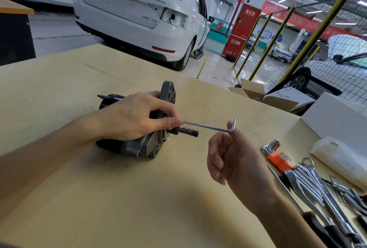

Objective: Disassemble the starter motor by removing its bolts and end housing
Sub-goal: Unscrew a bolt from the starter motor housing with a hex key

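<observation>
The left hand (pixel 131 116) lies over the starter motor (pixel 139 128) on the table (pixel 119 198), its fingers (pixel 170 123) pinching the long end of the hex key (pixel 210 127), likely to steer the tip into a bolt. The right hand (pixel 228 158) sits under the key's bend, loosely curled and gripping nothing, one fingertip touching the elbow, apparently ready to spin it. The bolt head and key tip are hidden behind the left fingers, so engagement can't be confirmed; the end housing (pixel 168 96) is still on.
</observation>
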Demonstrator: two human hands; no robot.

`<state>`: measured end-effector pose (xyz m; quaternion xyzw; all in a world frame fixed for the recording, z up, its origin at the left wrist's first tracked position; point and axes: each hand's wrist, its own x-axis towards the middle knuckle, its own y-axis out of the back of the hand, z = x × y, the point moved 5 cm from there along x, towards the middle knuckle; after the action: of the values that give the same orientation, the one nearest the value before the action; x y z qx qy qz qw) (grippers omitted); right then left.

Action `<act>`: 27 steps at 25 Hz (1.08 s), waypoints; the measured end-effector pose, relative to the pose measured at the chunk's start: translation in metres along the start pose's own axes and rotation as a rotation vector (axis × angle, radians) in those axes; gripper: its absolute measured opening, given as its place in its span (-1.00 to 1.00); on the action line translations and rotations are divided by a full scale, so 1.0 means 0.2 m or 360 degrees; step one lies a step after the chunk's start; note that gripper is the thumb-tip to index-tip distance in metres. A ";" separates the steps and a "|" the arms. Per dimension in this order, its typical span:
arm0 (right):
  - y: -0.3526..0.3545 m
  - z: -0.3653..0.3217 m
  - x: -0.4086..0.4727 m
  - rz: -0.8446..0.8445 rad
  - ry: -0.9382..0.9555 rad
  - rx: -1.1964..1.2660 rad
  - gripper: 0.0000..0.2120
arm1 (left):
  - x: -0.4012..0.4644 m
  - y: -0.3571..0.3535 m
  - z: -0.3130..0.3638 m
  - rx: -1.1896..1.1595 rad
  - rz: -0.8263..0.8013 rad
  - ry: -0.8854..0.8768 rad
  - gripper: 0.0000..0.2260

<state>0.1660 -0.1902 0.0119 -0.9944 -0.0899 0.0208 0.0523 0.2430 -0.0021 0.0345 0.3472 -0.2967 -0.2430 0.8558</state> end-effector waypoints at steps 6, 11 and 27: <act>0.05 -0.04 -0.02 0.0354 0.0368 -0.0551 -0.54 | 0.00 0.00 -0.01 0.0061 0.0010 0.0008 -0.74; 0.03 -0.07 -0.04 0.0521 0.0732 -0.1174 -0.65 | 0.00 0.00 -0.01 0.0040 -0.0001 0.0022 -0.73; 0.01 -0.05 -0.03 0.0077 0.0443 -0.0319 -0.78 | -0.01 0.00 0.01 0.0085 -0.0002 0.0030 -0.69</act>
<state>0.1617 -0.1945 0.0207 -0.9897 -0.0596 -0.1250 -0.0356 0.2409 -0.0014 0.0347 0.3724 -0.2948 -0.2322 0.8488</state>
